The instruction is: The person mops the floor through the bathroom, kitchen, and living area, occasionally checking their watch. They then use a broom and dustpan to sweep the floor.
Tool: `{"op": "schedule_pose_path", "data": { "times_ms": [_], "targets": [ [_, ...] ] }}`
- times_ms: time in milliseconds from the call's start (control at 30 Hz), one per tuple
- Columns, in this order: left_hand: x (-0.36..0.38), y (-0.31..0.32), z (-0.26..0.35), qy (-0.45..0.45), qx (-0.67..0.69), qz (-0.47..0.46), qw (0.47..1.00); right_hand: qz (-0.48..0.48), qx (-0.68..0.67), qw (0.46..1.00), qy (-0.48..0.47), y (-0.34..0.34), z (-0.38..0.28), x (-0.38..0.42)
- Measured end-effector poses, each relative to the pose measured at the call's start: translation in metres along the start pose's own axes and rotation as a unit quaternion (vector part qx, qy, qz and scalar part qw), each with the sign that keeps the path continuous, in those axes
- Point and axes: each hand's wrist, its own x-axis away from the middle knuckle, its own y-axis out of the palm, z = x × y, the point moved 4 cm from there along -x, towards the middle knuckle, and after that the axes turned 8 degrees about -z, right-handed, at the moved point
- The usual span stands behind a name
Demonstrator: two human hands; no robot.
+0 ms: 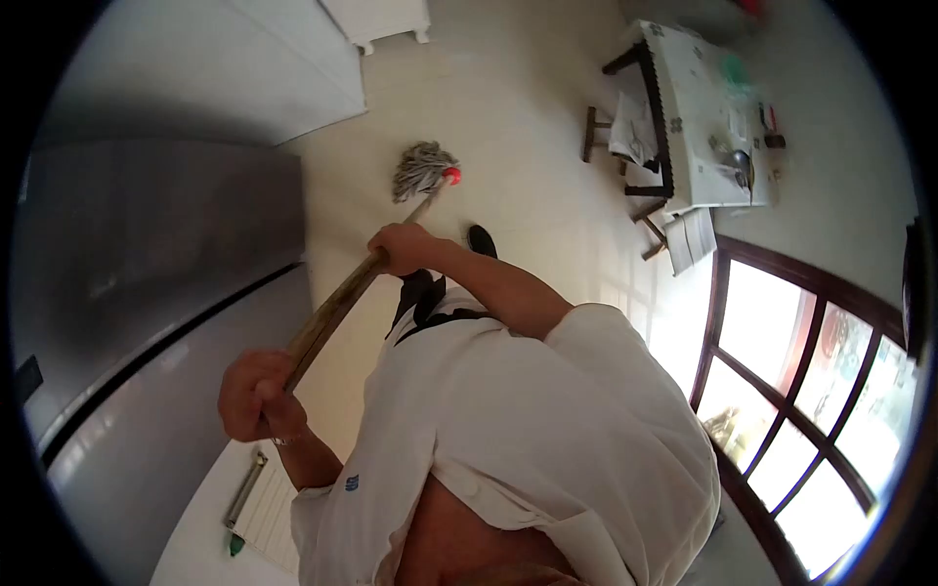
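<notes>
A mop slants across the view, its wooden handle [337,311] running from beside my body down to the floor. My left hand [259,393] is closed around the upper end of the handle. Farther down the handle, my right hand [403,247] wraps round it, with that arm reaching across my front. The grey string mop head [422,170] lies on the pale floor ahead of my feet, joined to the handle by a red collar [451,176]. One dark shoe [481,240] shows near the mop; the other foot is mostly hidden behind my right hand and the handle.
A large grey refrigerator [166,225] stands close on the left, with a white cabinet [386,20] beyond. At right, a table [699,117] with a patterned cloth holds utensils; stools [596,135] stand by it. Dark-framed glass panes [791,391] are at lower right.
</notes>
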Motion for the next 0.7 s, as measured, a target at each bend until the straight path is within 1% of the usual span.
{"op": "schedule_pose_path", "data": {
  "times_ms": [33,67,133,200,233,267,300,333,367,400,433,500,533,567,600,633,667,700],
  "targets": [
    [-0.002,0.013,0.0,0.009,-0.002,-0.011,1.0,0.04,0.011,0.999,0.022,-0.01,0.011,0.021],
    [-0.003,0.027,-0.002,0.012,0.006,-0.017,1.0,0.048,0.009,0.998,0.029,-0.019,0.022,0.041],
    [-0.002,0.059,-0.005,0.017,0.024,-0.085,0.996,0.03,0.014,0.99,0.134,-0.032,0.051,0.082],
    [0.004,0.095,-0.004,0.011,0.039,-0.106,0.994,0.117,0.004,0.981,0.153,-0.033,0.09,0.126],
    [0.004,0.112,-0.001,0.004,0.048,-0.12,0.992,0.121,-0.003,0.973,0.197,-0.035,0.104,0.146],
    [0.002,0.13,0.001,-0.016,0.014,-0.184,0.983,0.125,-0.01,0.963,0.24,-0.037,0.117,0.165],
    [0.002,0.148,0.002,-0.038,-0.021,-0.247,0.968,0.145,-0.009,0.954,0.261,-0.038,0.128,0.184],
    [0.005,0.166,0.001,-0.037,-0.01,-0.263,0.964,0.164,-0.008,0.946,0.281,-0.038,0.141,0.204],
    [0.013,0.182,-0.002,-0.037,0.0,-0.279,0.96,0.227,-0.011,0.93,0.29,-0.028,0.163,0.223],
    [0.018,0.198,-0.005,-0.048,0.013,-0.306,0.951,0.197,0.013,0.928,0.316,-0.037,0.161,0.24],
    [0.023,0.214,-0.007,-0.058,0.025,-0.329,0.942,0.232,0.009,0.925,0.302,-0.028,0.184,0.253],
    [0.041,0.245,-0.013,-0.122,0.021,-0.352,0.928,0.259,0.009,0.912,0.317,-0.022,0.21,0.278],
    [0.045,0.255,-0.009,-0.186,0.02,-0.369,0.91,0.265,-0.003,0.908,0.326,-0.018,0.222,0.287],
    [0.05,0.262,-0.007,-0.252,0.02,-0.38,0.89,0.229,0.023,0.919,0.321,-0.022,0.219,0.292],
    [0.053,0.264,-0.007,-0.261,0.01,-0.368,0.892,0.284,0.02,0.916,0.282,-0.008,0.238,0.298],
    [0.062,0.265,-0.011,-0.286,0.019,-0.413,0.864,0.263,0.021,0.915,0.304,-0.011,0.224,0.298],
    [0.071,0.261,-0.014,-0.313,0.03,-0.453,0.834,0.249,0.032,0.921,0.297,0.001,0.234,0.293],
    [0.076,0.251,-0.016,-0.33,0.019,-0.432,0.839,0.253,0.037,0.928,0.27,0.005,0.227,0.287]
  ]
}}
